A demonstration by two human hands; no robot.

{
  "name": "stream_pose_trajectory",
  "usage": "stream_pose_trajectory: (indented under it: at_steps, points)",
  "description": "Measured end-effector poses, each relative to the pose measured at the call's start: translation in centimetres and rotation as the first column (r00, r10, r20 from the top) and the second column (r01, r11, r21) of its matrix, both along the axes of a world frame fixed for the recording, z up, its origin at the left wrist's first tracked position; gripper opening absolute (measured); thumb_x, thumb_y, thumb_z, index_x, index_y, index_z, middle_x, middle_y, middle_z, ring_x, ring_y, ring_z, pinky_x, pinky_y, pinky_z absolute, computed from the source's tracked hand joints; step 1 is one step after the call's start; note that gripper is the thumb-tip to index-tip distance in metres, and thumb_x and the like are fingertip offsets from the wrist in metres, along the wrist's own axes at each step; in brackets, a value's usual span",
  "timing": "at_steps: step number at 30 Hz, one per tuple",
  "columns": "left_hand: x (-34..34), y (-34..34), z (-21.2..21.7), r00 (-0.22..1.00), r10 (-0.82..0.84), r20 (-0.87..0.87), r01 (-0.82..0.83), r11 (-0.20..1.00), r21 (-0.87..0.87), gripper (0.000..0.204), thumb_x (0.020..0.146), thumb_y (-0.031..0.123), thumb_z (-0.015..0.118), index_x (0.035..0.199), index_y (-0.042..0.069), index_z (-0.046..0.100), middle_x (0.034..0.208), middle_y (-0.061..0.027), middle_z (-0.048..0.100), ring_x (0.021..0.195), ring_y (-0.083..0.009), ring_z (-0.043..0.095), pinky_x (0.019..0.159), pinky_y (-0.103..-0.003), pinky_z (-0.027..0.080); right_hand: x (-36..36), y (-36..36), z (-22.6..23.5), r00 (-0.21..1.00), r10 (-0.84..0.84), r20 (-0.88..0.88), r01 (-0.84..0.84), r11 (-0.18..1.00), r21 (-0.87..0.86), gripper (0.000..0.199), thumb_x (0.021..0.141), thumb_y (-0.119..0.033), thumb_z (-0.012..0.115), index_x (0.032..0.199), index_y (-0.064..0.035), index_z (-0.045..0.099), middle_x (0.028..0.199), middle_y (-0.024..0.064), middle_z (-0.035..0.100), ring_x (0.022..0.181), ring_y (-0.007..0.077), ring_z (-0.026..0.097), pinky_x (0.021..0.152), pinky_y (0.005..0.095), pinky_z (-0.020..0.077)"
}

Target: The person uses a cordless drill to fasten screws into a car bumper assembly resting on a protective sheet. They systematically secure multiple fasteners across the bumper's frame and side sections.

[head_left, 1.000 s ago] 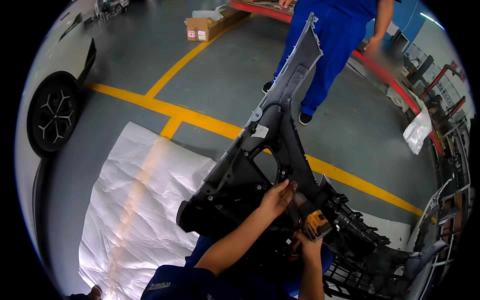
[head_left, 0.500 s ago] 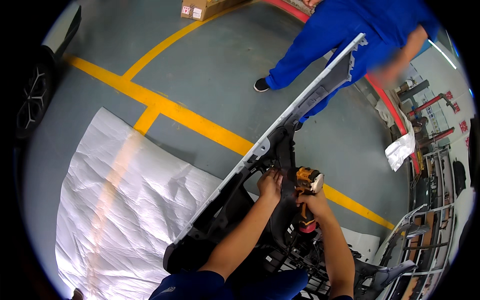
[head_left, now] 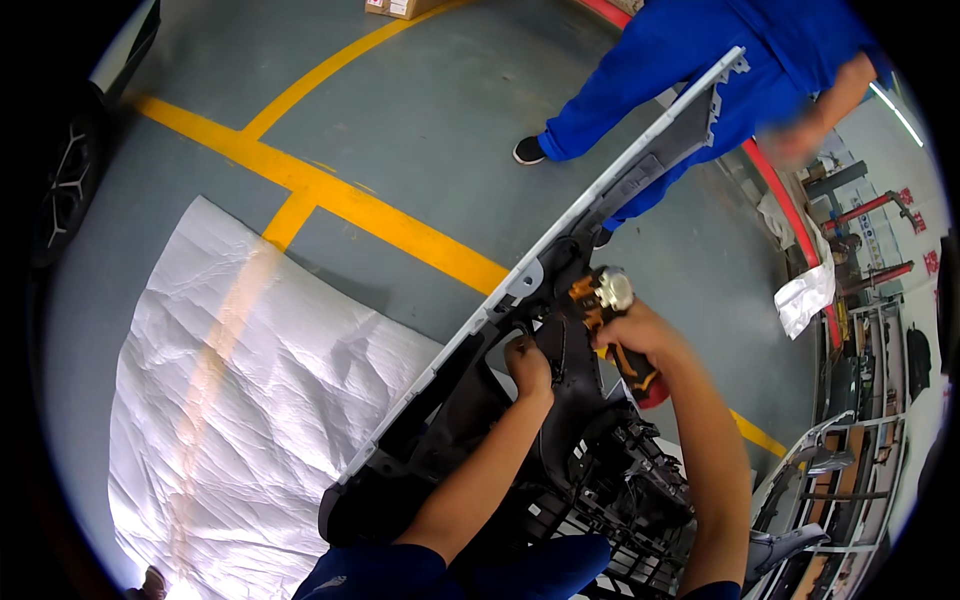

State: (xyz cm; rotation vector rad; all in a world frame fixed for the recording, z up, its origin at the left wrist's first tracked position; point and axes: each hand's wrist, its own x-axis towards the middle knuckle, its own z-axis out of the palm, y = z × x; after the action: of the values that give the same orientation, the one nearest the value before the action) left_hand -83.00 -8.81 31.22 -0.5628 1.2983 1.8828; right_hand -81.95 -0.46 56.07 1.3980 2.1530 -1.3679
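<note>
A large car bumper (head_left: 570, 400), pale along its edge and black inside, runs diagonally from the lower middle to the upper right. My right hand (head_left: 640, 332) is wrapped round the handle of a yellow-and-black cordless drill (head_left: 640, 375) with a red patch at its base. The drill's head lies over the bumper's right side; its tip is hidden from me. Against the bumper's black inner side is my left hand (head_left: 528, 368), fingers curled together. Whatever they pinch, if anything, does not show. Below the drill, a black lattice-like plastic part (head_left: 630, 460) joins the bumper's inside.
A co-worker in blue (head_left: 640, 80) stands by the bumper's far end. White padded sheeting (head_left: 250, 380) covers the floor at left. A car wheel (head_left: 70, 185) is at the left edge, a cardboard box (head_left: 400, 8) at the top. Racks of parts (head_left: 860, 450) stand at right.
My right hand has lifted the drill up and tilted it, its base swinging out to the right. My left hand has shifted slightly left and down along the bumper. The view has shifted a little.
</note>
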Motion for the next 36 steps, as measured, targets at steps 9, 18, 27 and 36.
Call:
stream_pose_trajectory:
  at_steps: [9,18,27,36]
  points:
    - [-1.4,2.8,-2.7,0.938,-0.171,-0.301,0.045,0.923,-0.383,0.068,0.091,0.059,0.064,0.090,-0.010,0.069,0.089,-0.0257,0.070,0.088,-0.0407,0.067,0.081,-0.049,0.051,-2.1,-0.2,-0.2,0.994,-0.006,0.112,0.004,1.000,0.016,0.025,0.068,-0.001,0.074,0.091,0.0011,0.065,0.081,0.0118,0.068,0.066,0.0230,0.065,0.062,0.0368,0.0522]
    - [-1.7,2.8,-2.2,0.980,-0.071,-0.188,0.025,0.971,-0.239,0.068,0.095,0.053,0.065,0.086,-0.014,0.063,0.085,-0.0212,0.066,0.075,-0.0256,0.059,0.072,-0.044,0.048,-1.3,0.6,-1.1,0.984,-0.040,0.173,0.045,0.999,-0.028,0.041,0.067,-0.001,0.075,0.107,0.0001,0.065,0.092,0.0117,0.068,0.078,0.0245,0.067,0.069,0.0368,0.0547]
    - [-1.8,3.1,-2.2,0.965,-0.064,-0.254,-0.006,0.964,-0.267,0.063,0.097,0.045,0.066,0.087,-0.017,0.065,0.086,-0.0247,0.069,0.075,-0.0298,0.064,0.070,-0.044,0.049,-1.6,-0.3,-1.1,0.992,-0.020,0.128,0.012,0.998,0.062,0.025,0.067,-0.001,0.074,0.090,0.0012,0.064,0.079,0.0120,0.067,0.067,0.0232,0.065,0.062,0.0367,0.0510]
    - [-1.7,3.8,-3.4,0.964,-0.065,-0.258,-0.013,0.957,-0.291,0.063,0.095,0.046,0.068,0.084,-0.015,0.064,0.082,-0.0224,0.069,0.071,-0.0283,0.061,0.068,-0.044,0.048,-1.9,0.4,-1.2,0.972,0.013,0.236,-0.018,1.000,0.019,0.046,0.067,-0.003,0.077,0.112,-0.0002,0.065,0.098,0.0122,0.070,0.087,0.0256,0.067,0.079,0.0369,0.0531]
